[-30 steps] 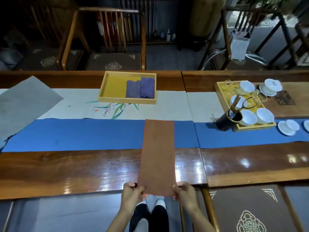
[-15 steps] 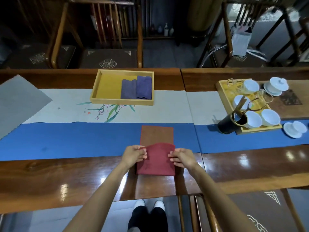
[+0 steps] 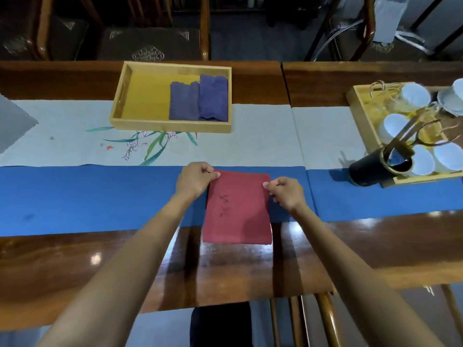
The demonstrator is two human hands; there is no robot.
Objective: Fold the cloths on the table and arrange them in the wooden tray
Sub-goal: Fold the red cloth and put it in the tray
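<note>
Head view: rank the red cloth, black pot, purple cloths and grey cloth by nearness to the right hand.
1. red cloth: pinched by the right hand.
2. black pot: to its right.
3. purple cloths: in the tray, farther back.
4. grey cloth: far left.

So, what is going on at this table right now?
A person is folding a red cloth. The left hand and right hand pinch its two far corners, and the cloth lies flat, partly on the blue runner and partly on the bare wood. Two folded purple cloths already lie side by side in the right half of the tray. A grey cloth lies flat at the far left.
</note>
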